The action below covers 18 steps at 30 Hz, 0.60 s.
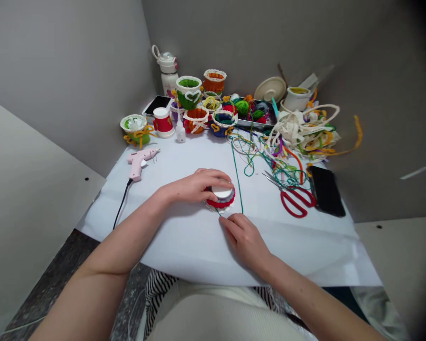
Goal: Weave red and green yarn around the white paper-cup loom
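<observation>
1. Upturned cup sits on the white-covered table, before the person, with its white base upward.
2. Left hand holds it firmly, fingers bent over its side and top.
3. Right hand pinches green yarn near the cup, thumb and forefinger together.
4. Winding seems to be the step in hand; the next move calls for even tension.
</observation>
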Tool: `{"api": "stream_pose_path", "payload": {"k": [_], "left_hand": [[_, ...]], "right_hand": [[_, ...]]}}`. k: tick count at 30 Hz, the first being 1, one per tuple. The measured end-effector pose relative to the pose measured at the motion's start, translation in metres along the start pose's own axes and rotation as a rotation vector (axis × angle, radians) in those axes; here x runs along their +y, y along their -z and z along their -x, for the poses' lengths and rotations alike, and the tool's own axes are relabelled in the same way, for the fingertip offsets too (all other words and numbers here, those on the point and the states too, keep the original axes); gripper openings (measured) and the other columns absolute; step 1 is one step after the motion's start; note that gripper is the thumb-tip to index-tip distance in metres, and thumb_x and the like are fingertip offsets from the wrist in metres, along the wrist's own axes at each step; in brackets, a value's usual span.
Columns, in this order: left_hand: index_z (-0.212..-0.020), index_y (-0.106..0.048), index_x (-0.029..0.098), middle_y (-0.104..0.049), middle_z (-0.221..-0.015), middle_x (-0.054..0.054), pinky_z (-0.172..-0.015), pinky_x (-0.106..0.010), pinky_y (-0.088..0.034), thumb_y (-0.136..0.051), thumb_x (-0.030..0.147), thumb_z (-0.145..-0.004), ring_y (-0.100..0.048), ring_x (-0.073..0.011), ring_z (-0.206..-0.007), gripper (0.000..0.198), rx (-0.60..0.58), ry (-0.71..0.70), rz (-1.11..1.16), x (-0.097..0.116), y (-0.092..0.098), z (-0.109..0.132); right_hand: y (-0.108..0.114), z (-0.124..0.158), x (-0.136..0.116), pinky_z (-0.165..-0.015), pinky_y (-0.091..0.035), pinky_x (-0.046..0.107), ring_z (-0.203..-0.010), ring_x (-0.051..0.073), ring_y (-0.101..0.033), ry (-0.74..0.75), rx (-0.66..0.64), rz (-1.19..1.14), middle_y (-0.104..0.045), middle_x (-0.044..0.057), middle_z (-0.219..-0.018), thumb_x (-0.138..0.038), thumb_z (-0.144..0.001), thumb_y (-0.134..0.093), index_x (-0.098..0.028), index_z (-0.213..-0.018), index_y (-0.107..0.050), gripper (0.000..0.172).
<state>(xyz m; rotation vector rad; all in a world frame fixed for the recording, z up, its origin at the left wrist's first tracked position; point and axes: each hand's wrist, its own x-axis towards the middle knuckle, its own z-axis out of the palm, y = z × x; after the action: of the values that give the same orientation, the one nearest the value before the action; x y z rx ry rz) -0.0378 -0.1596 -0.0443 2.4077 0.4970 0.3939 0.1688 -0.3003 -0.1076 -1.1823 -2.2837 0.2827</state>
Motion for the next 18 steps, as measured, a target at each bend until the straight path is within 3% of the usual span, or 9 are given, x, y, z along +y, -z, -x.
{"api": "stream_pose_path", "payload": {"k": [9,18], "left_hand": [[-0.127,-0.059,0.029,-0.054,-0.137,-0.008,-0.108,-0.041,-0.034,-0.056,0.023,-0.087,-0.048,-0.0236,-0.129,0.040,-0.006,-0.016,0.027,0.001,0.000,0.000],[-0.128,-0.059,0.027,-0.054,-0.137,-0.009,-0.108,-0.039,-0.035,-0.055,0.020,-0.086,-0.048,-0.0231,-0.127,0.043,-0.014,-0.036,0.039,0.001,0.002,-0.001]], "right_hand": [[0.007,-0.004,0.008,-0.073,-0.048,0.034,-0.080,0.020,-0.056,-0.105,0.048,0.012,-0.062,0.010,-0.086,-0.017,-0.096,-0.045,-0.015,-0.100,-0.066,0.022],[0.018,-0.025,0.016,-0.067,-0.043,0.029,-0.074,0.018,-0.057,-0.335,0.021,-0.066,-0.060,0.004,-0.077,-0.016,-0.088,-0.053,-0.019,-0.081,-0.066,0.015]]}}
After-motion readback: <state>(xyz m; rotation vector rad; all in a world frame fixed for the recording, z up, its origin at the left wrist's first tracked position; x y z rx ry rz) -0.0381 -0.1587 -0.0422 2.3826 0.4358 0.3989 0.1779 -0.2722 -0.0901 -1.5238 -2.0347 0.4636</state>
